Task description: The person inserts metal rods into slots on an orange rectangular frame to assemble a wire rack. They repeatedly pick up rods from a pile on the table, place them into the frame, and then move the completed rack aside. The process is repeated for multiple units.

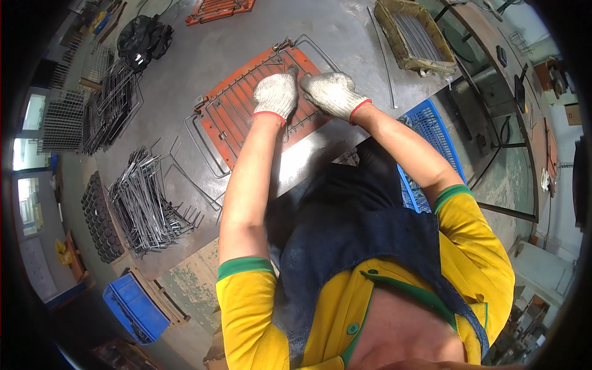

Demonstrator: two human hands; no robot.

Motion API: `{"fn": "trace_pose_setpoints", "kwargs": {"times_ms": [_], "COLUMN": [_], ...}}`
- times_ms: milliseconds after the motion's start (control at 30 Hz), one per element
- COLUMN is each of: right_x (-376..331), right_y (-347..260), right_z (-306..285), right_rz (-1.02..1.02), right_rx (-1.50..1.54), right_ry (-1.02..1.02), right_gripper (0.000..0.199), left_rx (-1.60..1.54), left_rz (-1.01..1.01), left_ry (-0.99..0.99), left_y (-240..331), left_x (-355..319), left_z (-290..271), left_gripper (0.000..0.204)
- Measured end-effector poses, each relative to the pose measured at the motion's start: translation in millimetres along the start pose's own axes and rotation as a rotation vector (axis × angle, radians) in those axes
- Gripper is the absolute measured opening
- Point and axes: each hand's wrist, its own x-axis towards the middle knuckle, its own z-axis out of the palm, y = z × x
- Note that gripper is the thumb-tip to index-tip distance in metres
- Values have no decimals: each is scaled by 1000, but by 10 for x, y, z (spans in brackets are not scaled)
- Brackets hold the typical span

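Note:
An orange-red plate (221, 137) lies on the metal table, with several thin steel rods (237, 98) set in rows across it. Bent wire loops stick out past both ends of the plate: one loop (198, 153) at the left and another loop (320, 52) at the far right. Both hands wear white knit gloves with red cuffs. My left hand (274, 96) is closed over the middle of the rods. Just right of it, my right hand (333, 95) is closed over the plate's right part, the two thumbs close together. Whatever their fingers grip is hidden by the gloves.
A pile of bent wire pieces (145, 206) lies at the table's left edge, near stacked wire racks (111, 111). A box of straight rods (416, 34) stands at the far right. Beside my right arm is a blue basket (431, 126). Another orange-red plate (217, 8) lies farther back.

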Motion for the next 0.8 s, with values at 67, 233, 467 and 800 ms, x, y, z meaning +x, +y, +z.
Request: {"fn": "trace_pose_setpoints", "kwargs": {"times_ms": [67, 233, 467, 800], "right_x": [-7, -165, -698, -695], "right_y": [87, -44, -917, -1354], "right_z": [64, -219, -106, 626], "right_rz": [-62, -147, 344, 47], "right_rx": [-36, 256, 1592, 2172], "right_ry": [9, -203, -518, -193], "right_gripper": [17, 22, 35, 30], "left_rx": [12, -897, -1854, -1948], "left_rz": [-6, -315, -361, -375], "left_ry": [-22, 426, 673, 886], "left_y": [40, -73, -98, -402], "left_x": [8, -372, -906, -1289], "left_z": [-22, -145, -229, -203], "left_gripper": [47, 37, 50, 15]}}
